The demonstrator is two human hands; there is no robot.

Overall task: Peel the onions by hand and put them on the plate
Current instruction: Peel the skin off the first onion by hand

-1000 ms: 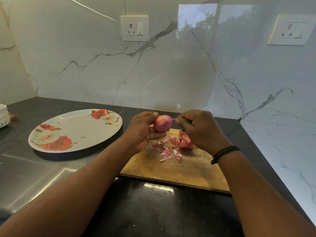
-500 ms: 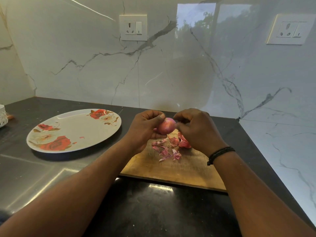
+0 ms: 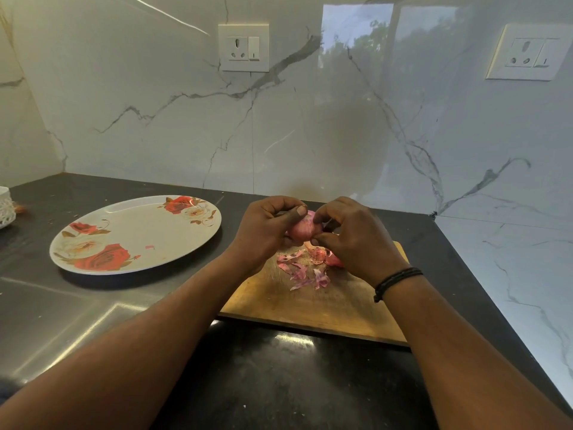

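Onion (image 3: 301,228) held above cutting board (image 3: 313,305), gripped in left hand (image 3: 263,234); right hand (image 3: 350,240) pinches skin, probably at tip. Plate (image 3: 130,234) lies left, nearer left hand.

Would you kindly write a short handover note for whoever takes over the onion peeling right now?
Left hand grips the onion above the wooden cutting board.
Right hand pinches at the onion's skin.
Peel scraps lie on the board.
The floral plate, left of the board, holds no onion, only a peel fleck.
Left: finish peeling, place the onion on the plate.
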